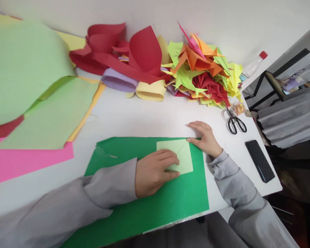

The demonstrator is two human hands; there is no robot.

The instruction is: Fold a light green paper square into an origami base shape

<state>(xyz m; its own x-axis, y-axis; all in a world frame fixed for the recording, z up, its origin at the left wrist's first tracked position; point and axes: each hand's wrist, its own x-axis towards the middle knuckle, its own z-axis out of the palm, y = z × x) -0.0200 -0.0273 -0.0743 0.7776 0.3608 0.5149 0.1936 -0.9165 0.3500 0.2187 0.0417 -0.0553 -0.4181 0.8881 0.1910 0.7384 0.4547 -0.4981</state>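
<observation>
A pale green square of paper with a diagonal crease near its upper right corner lies flat on a green board. My left hand rests on the paper's left part, fingers slightly bent and pointing right, covering some of it. At the paper's upper right corner, the thumb of my right hand touches the edge. The other fingers of that hand stretch out above the board's far edge, apart from the thumb. Neither hand grips anything.
Folded paper stars are heaped at the back, beside curled red paper. Large light green sheets and a pink sheet lie left. Scissors, a black phone and a red-capped bottle are right.
</observation>
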